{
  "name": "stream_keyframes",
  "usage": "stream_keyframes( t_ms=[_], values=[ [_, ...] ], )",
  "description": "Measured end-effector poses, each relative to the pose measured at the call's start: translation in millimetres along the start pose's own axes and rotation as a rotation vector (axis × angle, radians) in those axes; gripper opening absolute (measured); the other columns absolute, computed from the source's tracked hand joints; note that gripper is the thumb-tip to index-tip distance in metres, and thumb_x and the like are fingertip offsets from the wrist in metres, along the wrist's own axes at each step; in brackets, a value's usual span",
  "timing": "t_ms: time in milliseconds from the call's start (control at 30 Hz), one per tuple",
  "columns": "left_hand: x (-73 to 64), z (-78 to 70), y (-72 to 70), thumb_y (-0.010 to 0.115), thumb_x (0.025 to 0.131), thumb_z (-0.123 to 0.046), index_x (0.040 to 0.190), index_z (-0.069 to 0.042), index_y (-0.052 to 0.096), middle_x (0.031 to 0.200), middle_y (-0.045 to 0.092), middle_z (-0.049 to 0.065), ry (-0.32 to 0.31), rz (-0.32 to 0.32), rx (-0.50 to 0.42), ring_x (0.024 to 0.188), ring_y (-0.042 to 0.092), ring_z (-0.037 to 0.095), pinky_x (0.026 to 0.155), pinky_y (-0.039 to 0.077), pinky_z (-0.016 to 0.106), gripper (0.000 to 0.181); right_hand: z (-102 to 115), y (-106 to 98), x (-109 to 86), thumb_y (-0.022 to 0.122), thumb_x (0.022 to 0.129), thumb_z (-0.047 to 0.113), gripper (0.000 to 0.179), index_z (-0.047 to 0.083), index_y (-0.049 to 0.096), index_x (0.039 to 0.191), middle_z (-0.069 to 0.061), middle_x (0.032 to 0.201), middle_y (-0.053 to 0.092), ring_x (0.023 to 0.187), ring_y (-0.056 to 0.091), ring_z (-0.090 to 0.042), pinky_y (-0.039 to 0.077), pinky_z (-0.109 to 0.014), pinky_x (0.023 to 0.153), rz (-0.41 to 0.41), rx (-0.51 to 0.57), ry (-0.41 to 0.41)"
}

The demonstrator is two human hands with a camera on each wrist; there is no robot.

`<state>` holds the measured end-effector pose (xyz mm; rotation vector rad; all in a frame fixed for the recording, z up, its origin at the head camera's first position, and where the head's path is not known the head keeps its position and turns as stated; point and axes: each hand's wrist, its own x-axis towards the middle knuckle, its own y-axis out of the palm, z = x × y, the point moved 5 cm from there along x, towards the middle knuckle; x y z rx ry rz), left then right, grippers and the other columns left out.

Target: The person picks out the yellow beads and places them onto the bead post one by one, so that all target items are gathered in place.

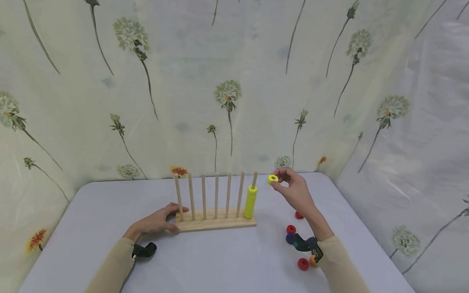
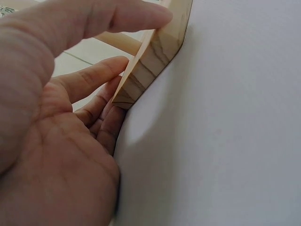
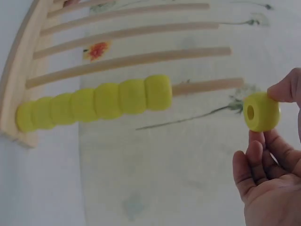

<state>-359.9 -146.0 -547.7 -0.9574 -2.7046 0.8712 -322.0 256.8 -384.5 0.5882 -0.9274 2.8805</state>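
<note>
A wooden peg rack [image 1: 215, 225] with several upright pegs stands on the table. Its rightmost peg carries a stack of yellow beads [image 1: 250, 202], with the bare peg tip showing above them. My left hand [image 1: 156, 220] grips the left end of the base, thumb at the front and fingers behind, as the left wrist view shows with the base's end [image 2: 146, 70]. Between thumb and fingertips, my right hand [image 1: 295, 193] pinches one yellow bead [image 3: 262, 111], its hole facing the peg. That bead is apart from the peg, just right of its tip.
Loose beads lie on the right of the table, around and below the right forearm: a red bead [image 1: 303, 264], a dark blue bead [image 1: 290, 238] and an orange bead [image 1: 314, 260] among them. A flowered curtain [image 1: 189, 96] hangs behind the table.
</note>
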Motion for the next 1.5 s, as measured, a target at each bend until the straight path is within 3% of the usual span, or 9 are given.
stream_keyframes(
  t_ms=[267, 633, 1100, 1500],
  values=[
    [0.6, 0.7, 1.4, 0.08, 0.078, -0.023, 0.138, -0.02, 0.05, 0.134, 0.043, 0.008, -0.004, -0.001, 0.004, 0.127, 0.039, 0.027, 0.105, 0.028, 0.053, 0.067, 28.5, 8.9, 23.5, 0.068, 0.089, 0.018, 0.027, 0.005, 0.059, 0.111, -0.008, 0.106, 0.058, 0.095, 0.052, -0.02, 0.042, -0.019, 0.084, -0.006, 0.078, -0.066],
    [0.9, -2.2, 1.9, 0.08, 0.077, -0.027, 0.136, -0.021, 0.052, 0.134, 0.044, 0.009, -0.013, 0.01, -0.003, 0.129, 0.038, 0.029, 0.107, 0.026, 0.054, 0.066, 25.9, 24.6, 29.2, 0.069, 0.088, 0.019, 0.025, 0.008, 0.06, 0.108, -0.008, 0.102, 0.059, 0.095, 0.053, -0.024, 0.042, -0.042, 0.091, 0.064, 0.059, -0.059],
    [-0.6, -1.1, 2.3, 0.08, 0.077, -0.028, 0.136, -0.022, 0.052, 0.136, 0.043, 0.009, -0.02, 0.013, 0.002, 0.131, 0.037, 0.03, 0.107, 0.025, 0.055, 0.066, 9.7, 34.1, 22.7, 0.068, 0.088, 0.023, 0.026, 0.01, 0.058, 0.108, -0.006, 0.099, 0.058, 0.091, 0.053, -0.021, 0.045, -0.038, 0.085, 0.121, 0.008, -0.009],
    [-1.5, -0.5, 0.9, 0.08, 0.077, -0.029, 0.137, -0.02, 0.051, 0.135, 0.043, 0.009, -0.008, 0.023, -0.003, 0.129, 0.038, 0.03, 0.105, 0.028, 0.053, 0.068, -5.1, 31.7, 10.9, 0.068, 0.09, 0.024, 0.031, 0.007, 0.058, 0.114, -0.007, 0.103, 0.058, 0.093, 0.053, -0.02, 0.046, -0.034, 0.084, 0.105, -0.021, 0.042]
  ],
)
